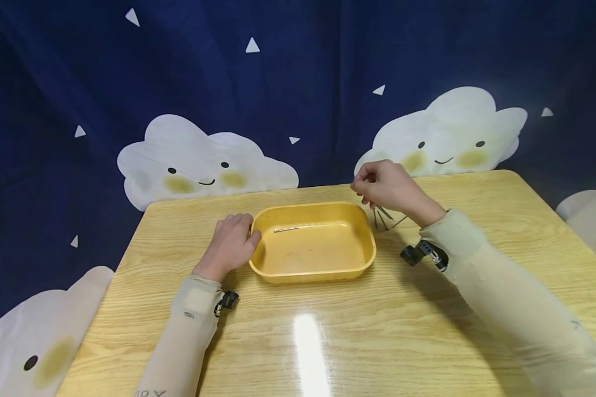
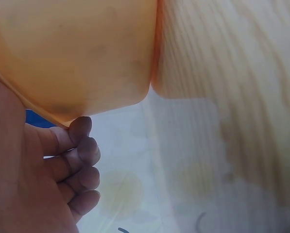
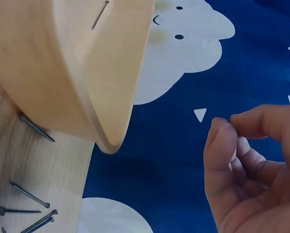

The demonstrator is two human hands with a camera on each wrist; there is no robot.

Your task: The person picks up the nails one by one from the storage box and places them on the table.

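Note:
A yellow plastic tub (image 1: 313, 275) stands on the table, with one nail (image 1: 286, 229) lying inside toward its back left. My left hand (image 1: 232, 241) grips the tub's left rim, thumb over the edge and fingers curled outside, as the left wrist view shows. My right hand (image 1: 388, 186) is raised above the tub's back right corner. Its thumb and index fingertips meet, the other fingers are curled, and nothing shows between them in the right wrist view. Several loose nails (image 3: 29, 194) lie on the table to the right of the tub, partly hidden under the right hand in the head view.
The wooden table (image 1: 377, 331) has a glare streak near its front. Behind it hangs a dark blue curtain (image 1: 318, 82) printed with clouds and triangles. A small black camera (image 1: 417, 253) is strapped to the right wrist and another (image 1: 228, 299) to the left.

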